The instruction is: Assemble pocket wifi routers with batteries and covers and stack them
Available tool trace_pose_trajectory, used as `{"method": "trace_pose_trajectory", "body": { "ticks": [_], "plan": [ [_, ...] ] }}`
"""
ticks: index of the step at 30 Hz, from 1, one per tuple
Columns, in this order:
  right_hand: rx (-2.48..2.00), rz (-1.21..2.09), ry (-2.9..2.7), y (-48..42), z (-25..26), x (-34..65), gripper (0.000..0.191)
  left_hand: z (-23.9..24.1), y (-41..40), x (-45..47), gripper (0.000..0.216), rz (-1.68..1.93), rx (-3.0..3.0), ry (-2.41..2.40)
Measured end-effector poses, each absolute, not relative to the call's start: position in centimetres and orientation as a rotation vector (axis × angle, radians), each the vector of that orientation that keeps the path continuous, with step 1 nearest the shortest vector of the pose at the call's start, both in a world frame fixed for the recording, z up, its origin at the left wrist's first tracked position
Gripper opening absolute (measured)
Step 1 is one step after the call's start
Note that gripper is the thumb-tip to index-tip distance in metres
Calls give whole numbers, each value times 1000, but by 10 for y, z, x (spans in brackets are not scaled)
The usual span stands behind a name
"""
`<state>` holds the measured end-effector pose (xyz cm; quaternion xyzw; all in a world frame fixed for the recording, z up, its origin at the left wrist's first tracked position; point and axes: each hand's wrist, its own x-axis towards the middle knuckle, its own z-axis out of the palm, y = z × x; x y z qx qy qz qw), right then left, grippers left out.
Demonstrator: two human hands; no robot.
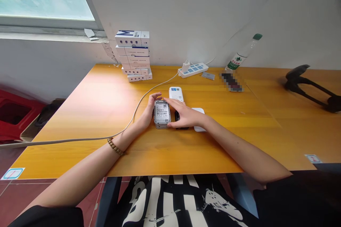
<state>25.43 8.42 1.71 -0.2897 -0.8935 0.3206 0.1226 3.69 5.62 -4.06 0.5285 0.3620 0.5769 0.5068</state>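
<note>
A small grey device (162,114) with a white label and QR code on top lies on the orange table (87,113), resting on what looks like a short stack of similar devices. My left hand (150,108) cups its left side with the fingers curled around the far edge. My right hand (183,114) lies against its right side, fingers stretched over the top corner. A black device (177,116) sits partly under my right hand. A white device (176,93) lies just beyond, and another white one (198,127) shows behind my right wrist.
A stack of white and blue boxes (134,56) stands at the back by the wall. A white power strip (193,70) feeds a cable (80,139) running off the left edge. A plastic bottle (243,54), a blurred item (231,81) and a black stand (311,86) lie at the right.
</note>
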Motion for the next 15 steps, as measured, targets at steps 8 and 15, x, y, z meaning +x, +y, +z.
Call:
{"method": "trace_pose_trajectory", "body": {
  "ticks": [8,15],
  "plan": [
    [-892,915,-2619,86,16,257,115,-38,53,40,66,1368,1272,941],
    [-861,898,-2608,85,19,259,116,-31,48,42,68,1320,1256,996]
  ]
}}
